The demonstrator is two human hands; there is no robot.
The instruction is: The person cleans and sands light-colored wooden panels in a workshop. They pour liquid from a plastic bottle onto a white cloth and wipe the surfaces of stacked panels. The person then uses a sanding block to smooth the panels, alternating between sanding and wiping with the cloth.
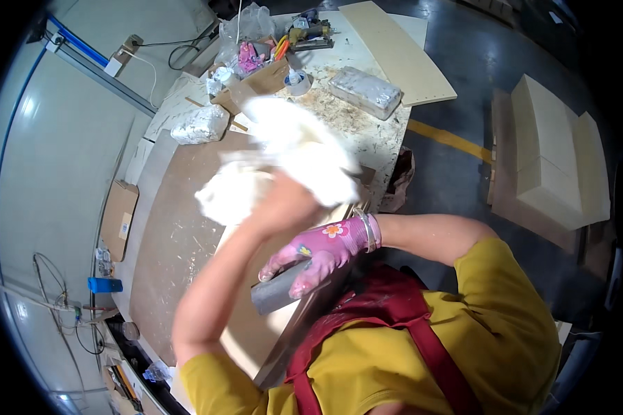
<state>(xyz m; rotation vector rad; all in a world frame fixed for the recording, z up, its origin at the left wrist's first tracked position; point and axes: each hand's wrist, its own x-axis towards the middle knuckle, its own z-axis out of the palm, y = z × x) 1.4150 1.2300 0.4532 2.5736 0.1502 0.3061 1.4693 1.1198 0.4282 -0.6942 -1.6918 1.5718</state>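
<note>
My left hand point(289, 203) is bare and smeared by motion. It grips a white cloth point(301, 142), which is blurred and lifted over the bench. Beside it lies another bunched white cloth point(230, 192); I cannot tell whether the two are one piece. My right hand point(325, 250) wears a pink flowered glove, its fingers closed round a dark grey block point(278, 293) that looks like a sanding block. Under both hands is a cream-coloured board point(249, 332), partly hidden by my forearms and by the front of my dark red apron.
Across the bench lie a plastic-wrapped block point(365, 92), a tape roll point(298, 83), a cardboard box point(259, 84), a yellowish air tool point(310, 33) and a wrapped white bundle point(201, 124). A long pale panel point(398, 52) overhangs the far edge. Cream panels point(550, 149) are stacked right.
</note>
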